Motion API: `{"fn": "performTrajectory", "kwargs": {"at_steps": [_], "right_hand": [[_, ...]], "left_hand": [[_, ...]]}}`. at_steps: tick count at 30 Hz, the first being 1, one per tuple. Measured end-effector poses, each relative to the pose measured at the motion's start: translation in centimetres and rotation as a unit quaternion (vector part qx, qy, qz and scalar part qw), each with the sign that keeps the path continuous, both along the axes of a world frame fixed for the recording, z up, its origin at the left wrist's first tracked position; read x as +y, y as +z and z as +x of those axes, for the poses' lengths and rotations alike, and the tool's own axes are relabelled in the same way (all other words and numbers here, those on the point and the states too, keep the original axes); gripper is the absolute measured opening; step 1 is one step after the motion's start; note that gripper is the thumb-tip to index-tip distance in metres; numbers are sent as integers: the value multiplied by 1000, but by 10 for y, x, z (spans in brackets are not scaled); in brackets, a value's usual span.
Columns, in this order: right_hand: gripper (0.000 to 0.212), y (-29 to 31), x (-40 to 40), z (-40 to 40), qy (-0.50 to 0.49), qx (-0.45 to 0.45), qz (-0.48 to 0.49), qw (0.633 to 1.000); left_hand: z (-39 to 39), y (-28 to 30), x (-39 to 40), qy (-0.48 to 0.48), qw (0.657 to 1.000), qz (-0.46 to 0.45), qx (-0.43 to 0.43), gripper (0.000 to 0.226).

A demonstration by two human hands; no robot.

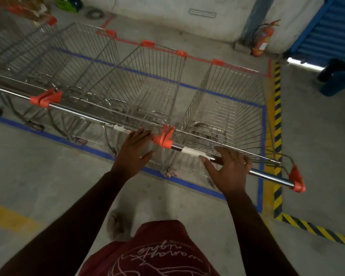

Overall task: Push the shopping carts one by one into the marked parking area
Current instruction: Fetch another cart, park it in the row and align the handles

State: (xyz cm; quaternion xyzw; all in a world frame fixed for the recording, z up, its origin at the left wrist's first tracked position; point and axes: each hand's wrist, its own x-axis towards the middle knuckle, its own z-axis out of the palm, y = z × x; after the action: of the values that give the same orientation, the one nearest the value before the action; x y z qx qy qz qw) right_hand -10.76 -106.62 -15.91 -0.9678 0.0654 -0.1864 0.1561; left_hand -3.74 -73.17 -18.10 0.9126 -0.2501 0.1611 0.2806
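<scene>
Several wire shopping carts with orange handle caps stand side by side inside a blue tape rectangle (263, 148) on the concrete floor. The rightmost cart (233, 108) has its chrome handle (267, 175) nearest me. My right hand (230, 169) rests on that handle, fingers laid over the bar and thumb spread to the left. My left hand (134, 149) lies on the right end of the neighbouring cart's handle (84, 114), fingers stretched over the bar beside an orange cap (163, 139).
Red tape (199, 58) marks the floor behind the carts. A yellow-black hazard stripe (277, 136) runs along the right side. A red fire extinguisher (263, 39) stands by the far wall, a blue shutter (335, 26) at right. My foot (116, 224) is below.
</scene>
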Motion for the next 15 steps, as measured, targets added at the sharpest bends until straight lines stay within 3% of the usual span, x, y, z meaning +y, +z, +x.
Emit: {"fn": "performTrajectory", "kwargs": {"at_steps": [10,15], "right_hand": [[37,35,238,38,144,-62,87,984],[40,40,337,54,189,-27,116,975]], "left_hand": [[15,23,149,-56,997,-62,2,31],[23,40,221,-55,996,-71,27,30]]}}
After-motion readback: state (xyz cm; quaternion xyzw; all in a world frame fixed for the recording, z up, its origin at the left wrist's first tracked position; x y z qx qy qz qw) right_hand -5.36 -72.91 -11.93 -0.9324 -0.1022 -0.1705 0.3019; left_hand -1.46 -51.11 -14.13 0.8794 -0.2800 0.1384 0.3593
